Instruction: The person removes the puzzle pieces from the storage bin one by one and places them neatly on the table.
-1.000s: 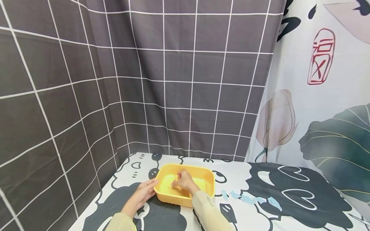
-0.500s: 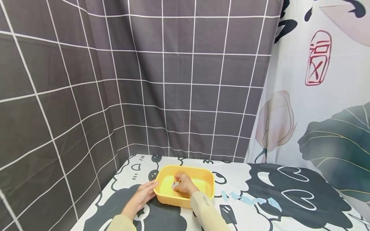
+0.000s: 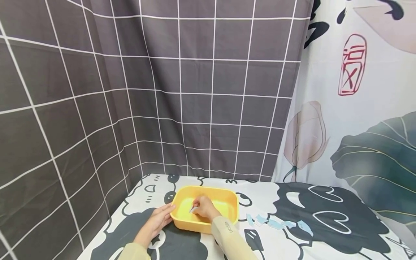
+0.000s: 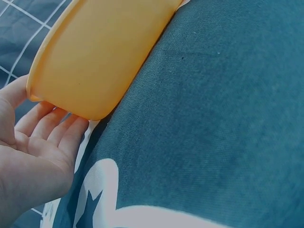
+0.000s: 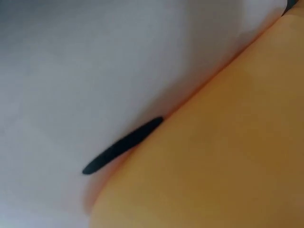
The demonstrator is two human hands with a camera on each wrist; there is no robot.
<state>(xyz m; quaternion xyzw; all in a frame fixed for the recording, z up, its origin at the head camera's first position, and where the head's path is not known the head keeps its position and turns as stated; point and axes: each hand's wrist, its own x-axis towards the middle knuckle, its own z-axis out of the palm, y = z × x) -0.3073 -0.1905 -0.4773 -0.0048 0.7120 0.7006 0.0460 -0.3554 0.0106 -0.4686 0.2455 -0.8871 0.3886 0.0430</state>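
A yellow plastic basin (image 3: 191,226) stands on the patterned cloth in the head view. My left hand (image 3: 158,220) holds its left end, thumb at the rim and fingers against the outer wall; the left wrist view shows this hand (image 4: 40,147) close up at the basin (image 4: 104,57). Reaching inside the basin, my right hand (image 3: 204,207) has its fingers curled and pinches a small, thin, pale piece (image 3: 193,209), which is mostly hidden by the fingers. The right wrist view has only the basin's outer wall (image 5: 213,142), with the hand out of sight.
Several light blue torn-looking scraps (image 3: 275,224) lie in a row on the cloth (image 3: 247,249), right of the basin. A dark gridded curtain (image 3: 195,108) hangs behind and to the left, and a white printed curtain (image 3: 312,144) hangs at the right.
My right hand's fingers have shifted inside the basin, and the pale piece now points out toward the lower left. The left hand stays at the basin's end. The head view has turned slightly right.
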